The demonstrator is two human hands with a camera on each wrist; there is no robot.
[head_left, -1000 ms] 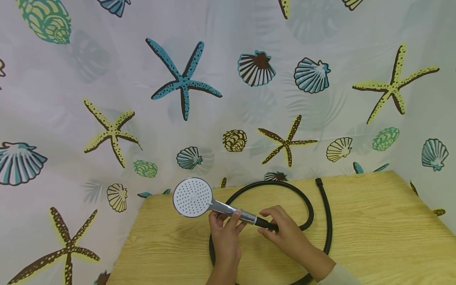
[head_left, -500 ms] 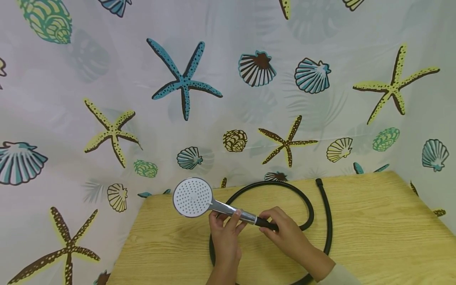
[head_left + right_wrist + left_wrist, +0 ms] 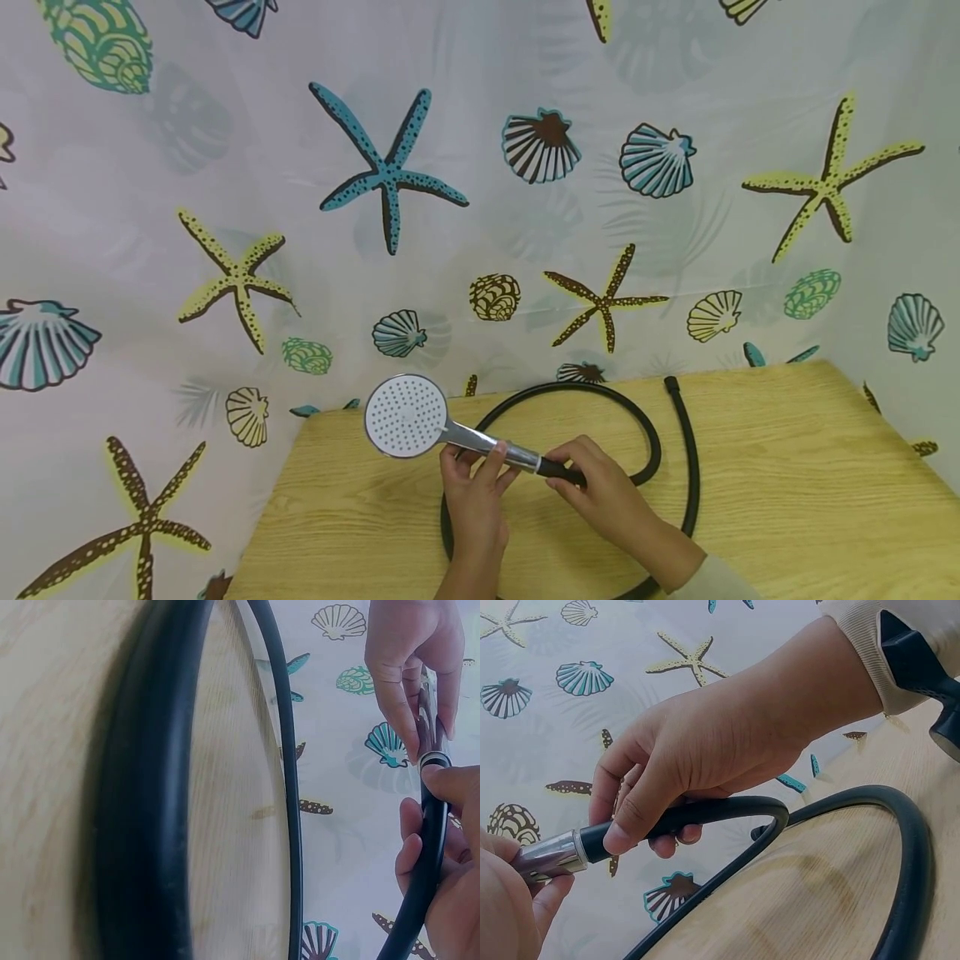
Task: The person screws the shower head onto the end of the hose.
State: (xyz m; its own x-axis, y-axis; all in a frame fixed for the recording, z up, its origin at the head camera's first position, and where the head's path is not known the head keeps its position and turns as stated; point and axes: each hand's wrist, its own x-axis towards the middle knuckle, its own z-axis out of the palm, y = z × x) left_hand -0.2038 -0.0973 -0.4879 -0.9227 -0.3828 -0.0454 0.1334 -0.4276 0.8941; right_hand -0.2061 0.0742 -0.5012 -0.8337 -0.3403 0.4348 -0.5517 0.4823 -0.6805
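A chrome hand shower (image 3: 406, 415) with a round white spray face points up and left in the head view. My left hand (image 3: 476, 504) grips its handle (image 3: 472, 437) from below with fingers and thumb. At the handle's lower end, my right hand (image 3: 600, 487) pinches the black end of a shower hose (image 3: 656, 450). In the left wrist view the black hose end (image 3: 594, 841) meets the chrome handle (image 3: 555, 856). The right wrist view shows a pale ring (image 3: 435, 758) at that joint, with the right thumb beside it. Whether threads are engaged, I cannot tell.
The hose's free end (image 3: 672, 385) lies at the back right of a wooden tabletop (image 3: 810, 467), and its loop spreads around and behind both hands. A white curtain (image 3: 480, 217) printed with starfish and shells hangs behind and at the sides.
One second ago the right fingers stood loosely spread at the hose end; they have since closed onto it. The left hand and hand shower have stayed in place.
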